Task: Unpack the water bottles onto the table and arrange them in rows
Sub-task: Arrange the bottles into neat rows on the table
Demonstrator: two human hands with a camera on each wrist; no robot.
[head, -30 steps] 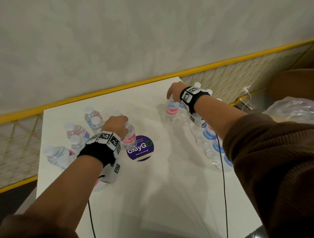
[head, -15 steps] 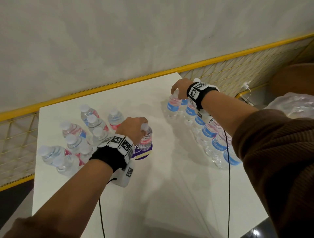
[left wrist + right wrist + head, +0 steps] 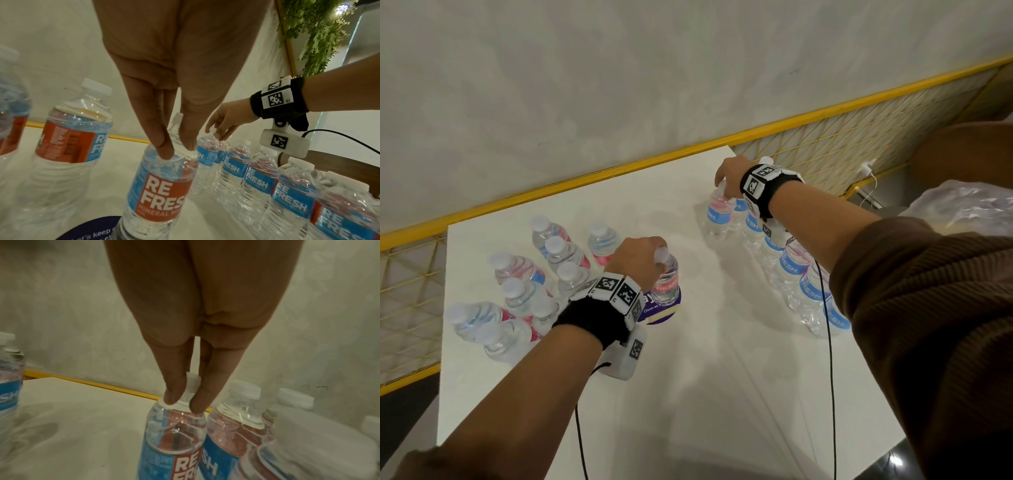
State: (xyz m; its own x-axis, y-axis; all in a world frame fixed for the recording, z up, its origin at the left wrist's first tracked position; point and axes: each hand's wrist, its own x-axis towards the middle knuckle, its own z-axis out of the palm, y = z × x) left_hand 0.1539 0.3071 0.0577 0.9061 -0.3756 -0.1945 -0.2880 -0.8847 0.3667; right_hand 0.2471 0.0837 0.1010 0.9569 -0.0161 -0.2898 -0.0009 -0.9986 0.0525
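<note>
On the white table (image 3: 705, 394), my left hand (image 3: 635, 260) grips the neck of an upright water bottle (image 3: 667, 279) over a purple round sticker (image 3: 659, 310). The left wrist view shows my fingers (image 3: 162, 151) curled round this bottle (image 3: 162, 186). My right hand (image 3: 729, 178) pinches the neck of the far bottle (image 3: 719, 212) at the end of a row of bottles (image 3: 791, 270) on the right. My fingertips (image 3: 172, 395) straddle that bottle's (image 3: 174, 443) white cap in the right wrist view. A loose cluster of bottles (image 3: 527, 284) stands at the left.
A yellow rail with wire mesh (image 3: 825, 150) runs behind the table against a pale wall. Crumpled clear plastic wrap (image 3: 962, 209) lies off the table's right side. Black cables (image 3: 830, 377) hang from both wrists across the table.
My left hand has carried its bottle rightward, away from the left cluster and over the purple sticker. The right hand stays at the row's far end; its bottle now shows blue label instead of red.
</note>
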